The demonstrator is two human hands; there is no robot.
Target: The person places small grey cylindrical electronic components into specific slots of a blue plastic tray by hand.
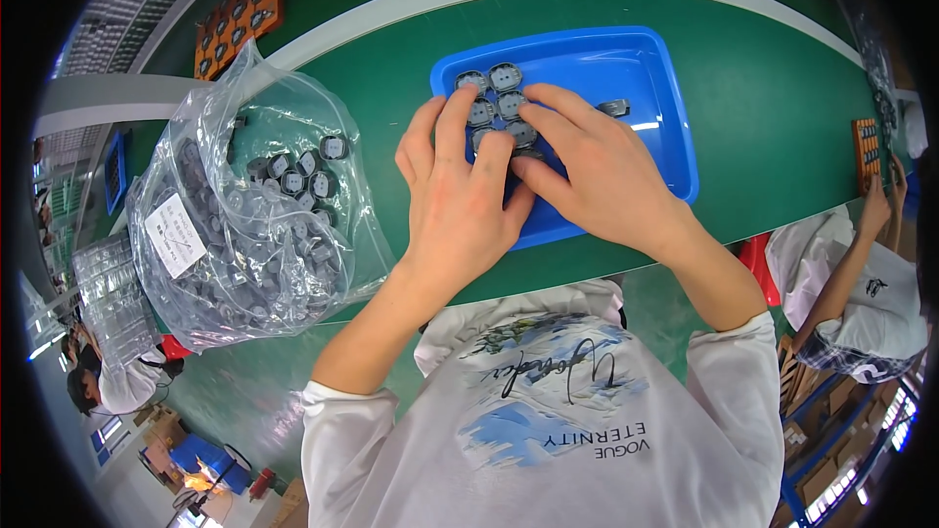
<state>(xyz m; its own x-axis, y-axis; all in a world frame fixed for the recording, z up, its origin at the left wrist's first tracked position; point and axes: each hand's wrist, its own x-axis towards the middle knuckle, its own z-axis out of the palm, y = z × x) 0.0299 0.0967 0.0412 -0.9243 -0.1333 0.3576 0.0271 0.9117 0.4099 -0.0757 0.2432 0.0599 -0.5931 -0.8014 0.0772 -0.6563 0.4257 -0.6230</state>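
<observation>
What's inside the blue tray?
Rounded grey parts cluster at left; one dark piece lies apart. The left hand and right hand hide whatever lies beneath them.

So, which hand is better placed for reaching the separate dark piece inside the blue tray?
Probably the right hand: both hands are at the grouped pieces, but this one lies nearer the separate dark piece; the left hand is farther left.

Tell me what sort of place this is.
Likely a factory assembly workshop: a green workbench, a blue tray holding small gray parts, and a clear bag with more.
</observation>
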